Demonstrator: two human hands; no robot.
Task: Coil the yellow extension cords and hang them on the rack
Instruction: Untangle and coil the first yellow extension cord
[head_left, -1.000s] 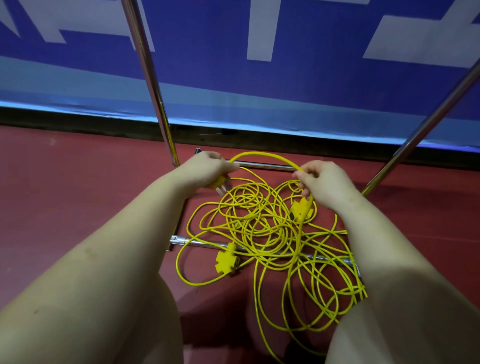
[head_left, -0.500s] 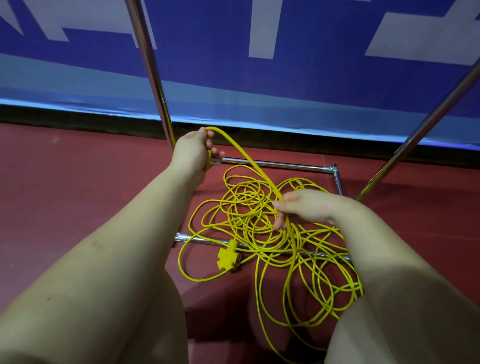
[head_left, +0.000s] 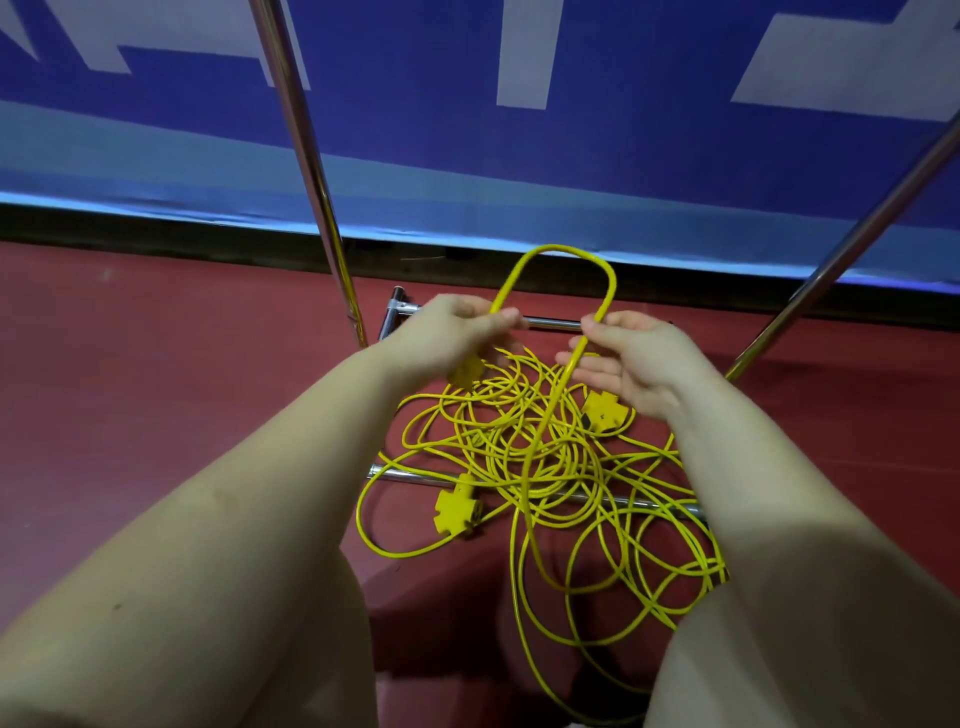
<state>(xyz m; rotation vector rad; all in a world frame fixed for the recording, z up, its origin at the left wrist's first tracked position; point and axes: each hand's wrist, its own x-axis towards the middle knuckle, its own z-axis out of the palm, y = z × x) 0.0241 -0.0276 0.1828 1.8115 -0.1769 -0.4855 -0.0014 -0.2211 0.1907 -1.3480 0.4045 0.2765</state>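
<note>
A tangle of yellow extension cords (head_left: 524, 457) lies on the red floor over the rack's base bars. A loop of cord (head_left: 561, 254) arches up between my two hands. My left hand (head_left: 457, 332) grips one side of the loop, with a yellow plug end showing under its palm. My right hand (head_left: 628, 358) holds the other side between thumb and fingers, which are only loosely bent. Two yellow socket blocks lie in the pile, one (head_left: 457, 506) near the front bar, another (head_left: 602, 410) under my right hand.
The chrome rack's left upright (head_left: 306, 156) and right slanted pole (head_left: 852, 244) rise from base bars (head_left: 410, 475) on the red floor. A blue and white banner (head_left: 571, 130) closes off the back. My knees fill the lower corners.
My left hand has come down and right, and my right hand has risen toward it. The cord between them now stands up as a narrow loop instead of a long slanted strand.
</note>
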